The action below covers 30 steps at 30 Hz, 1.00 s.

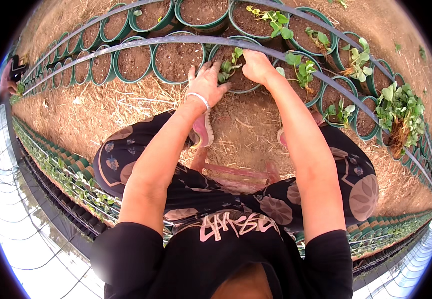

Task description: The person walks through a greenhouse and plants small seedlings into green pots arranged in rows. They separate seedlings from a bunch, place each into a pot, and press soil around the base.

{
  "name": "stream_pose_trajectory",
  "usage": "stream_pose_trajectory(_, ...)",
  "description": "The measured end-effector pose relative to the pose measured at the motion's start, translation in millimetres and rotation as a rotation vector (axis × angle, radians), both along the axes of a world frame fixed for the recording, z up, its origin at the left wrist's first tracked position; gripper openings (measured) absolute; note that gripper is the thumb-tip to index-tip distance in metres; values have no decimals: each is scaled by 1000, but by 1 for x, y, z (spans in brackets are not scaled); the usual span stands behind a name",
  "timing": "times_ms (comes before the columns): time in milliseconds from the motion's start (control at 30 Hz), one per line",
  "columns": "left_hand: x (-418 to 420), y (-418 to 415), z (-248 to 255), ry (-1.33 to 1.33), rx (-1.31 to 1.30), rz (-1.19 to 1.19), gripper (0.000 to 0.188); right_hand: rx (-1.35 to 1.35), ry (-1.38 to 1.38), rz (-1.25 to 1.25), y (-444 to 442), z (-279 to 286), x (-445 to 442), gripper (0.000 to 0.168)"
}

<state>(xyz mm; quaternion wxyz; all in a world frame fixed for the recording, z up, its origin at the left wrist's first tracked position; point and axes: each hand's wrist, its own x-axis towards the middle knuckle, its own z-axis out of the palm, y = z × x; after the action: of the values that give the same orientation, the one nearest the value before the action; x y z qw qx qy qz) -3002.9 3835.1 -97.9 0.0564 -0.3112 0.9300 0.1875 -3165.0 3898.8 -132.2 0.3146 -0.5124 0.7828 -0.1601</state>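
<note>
A young strawberry-like plant (229,68) with a few green leaves sits in a green-rimmed pot of brown soil (240,83), under a grey drip hose (204,39). My left hand (207,83), a pale band at its wrist, lies over the pot's left rim. Its fingers are spread and the tips reach the soil beside the leaves. On the plant's right, my right hand (257,66) is curled, knuckles up, over the same pot. Its fingertips are hidden, so I cannot see whether they hold anything.
Soil-filled pots (179,59) run in two rows left and right. Loose seedlings (302,73) lie on pots at right, beside a bare-rooted bunch of plants (401,112). A low reddish stool (234,175) is beneath me. Another person (8,80) is at far left.
</note>
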Motion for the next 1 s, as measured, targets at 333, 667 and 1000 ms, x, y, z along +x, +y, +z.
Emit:
stream_pose_trajectory(333, -5, -11, -9, 148, 192, 199, 43, 83, 253, 7, 6, 21, 37, 62)
stream_pose_trajectory(667, 14, 0, -11, -82, -178, -146, 55, -146, -1, -149, -6, -13, 23, 46)
stream_pose_trajectory(1000, -7, 6, -10, -379, -180, -203, 58, -134, -161, -132, -4, 1, 15, 33)
